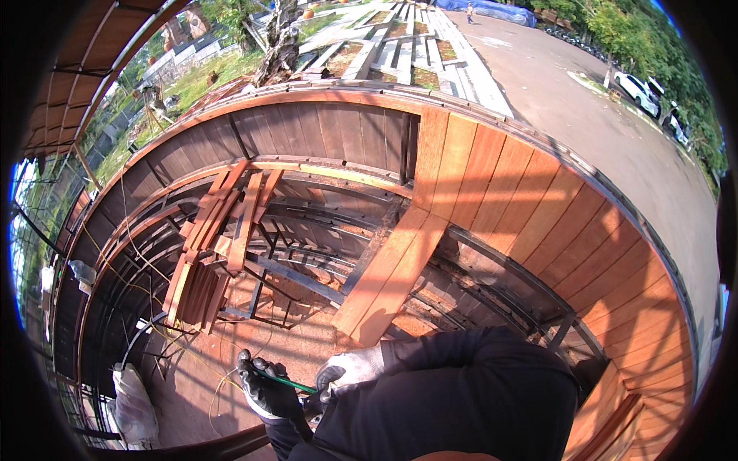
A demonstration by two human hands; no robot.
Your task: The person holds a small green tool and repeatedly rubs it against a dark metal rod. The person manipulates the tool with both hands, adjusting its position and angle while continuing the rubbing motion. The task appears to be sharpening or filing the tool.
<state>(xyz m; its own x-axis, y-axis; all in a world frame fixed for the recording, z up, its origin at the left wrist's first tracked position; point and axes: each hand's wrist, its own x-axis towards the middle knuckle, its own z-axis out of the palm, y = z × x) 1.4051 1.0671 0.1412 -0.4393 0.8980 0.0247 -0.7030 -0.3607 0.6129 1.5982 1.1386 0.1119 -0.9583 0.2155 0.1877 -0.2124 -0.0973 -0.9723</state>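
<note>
Close in front of my body, my left hand wears a dark glove with a pale cuff. Its fingers are curled along a thin green strip, whose exact kind I cannot make out. My right hand, in a pale grey glove with dark fingertips, is closed at the strip's other end, close beside my left. Part of that grip is hidden by the fingers. Just beyond my right hand, two long reddish wooden boards lie side by side across the metal frame.
A curved bench of wooden planks runs round to the right. Stacked wooden slats rest on a metal stand at left. A thin cable crosses the floor near a plastic bag. Outside lie a paved road and parked cars.
</note>
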